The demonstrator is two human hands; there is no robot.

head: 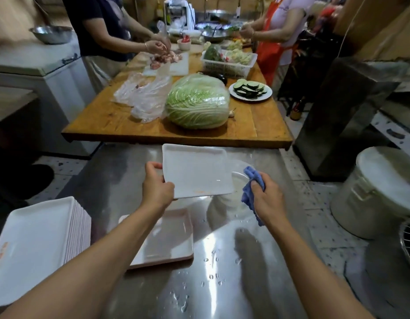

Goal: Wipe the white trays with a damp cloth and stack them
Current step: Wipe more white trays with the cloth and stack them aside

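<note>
My left hand (156, 185) grips the left edge of a white rectangular tray (197, 171) and holds it above the steel table (222, 261). A small orange smear shows near the tray's near edge. My right hand (267, 196) grips a bunched blue cloth (251, 192) just right of the tray, over a white bowl (236, 192) partly hidden behind the tray. Another white tray (174, 238) lies flat on the table under my left forearm. A tall stack of white trays (38, 238) stands at the near left.
Water drops dot the steel table. A wooden table (107, 120) beyond carries a cabbage (197, 102), plastic bags, a plate of sliced vegetables (250, 89) and a white basket. Two people work at its far end. A lidded white bucket (381, 192) stands on the floor right.
</note>
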